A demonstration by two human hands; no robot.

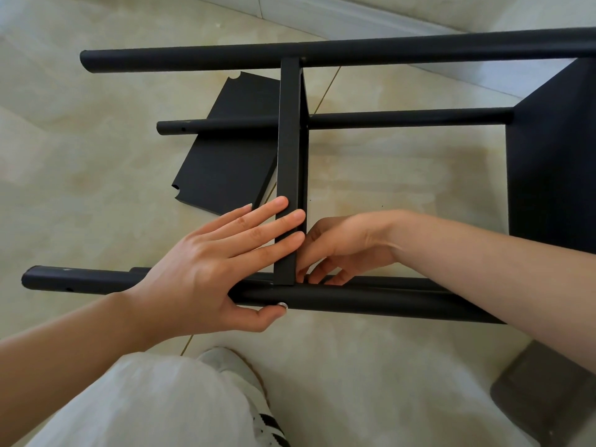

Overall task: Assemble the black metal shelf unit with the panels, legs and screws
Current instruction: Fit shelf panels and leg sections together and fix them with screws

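- You're looking down at a floor (403, 175) of big glossy tiles, cream-beige w/ cloudy marbling.
- Thin gold-ish grout line (327, 91) runs diagonally across the floor; you see it again lower down, near frame centre-bottom.
- Top of frame: pale baseboard (371, 19) runs at an angle along the floor edge, w/ a strip of light wall (532, 11) above it at top right.
- Light is soft, even, daylight-like; tiles show a mild sheen, shadows faint.
- Bottom right: a grey-brown box-like item (548, 391) sits on the floor, blurred, can't tell what it is.
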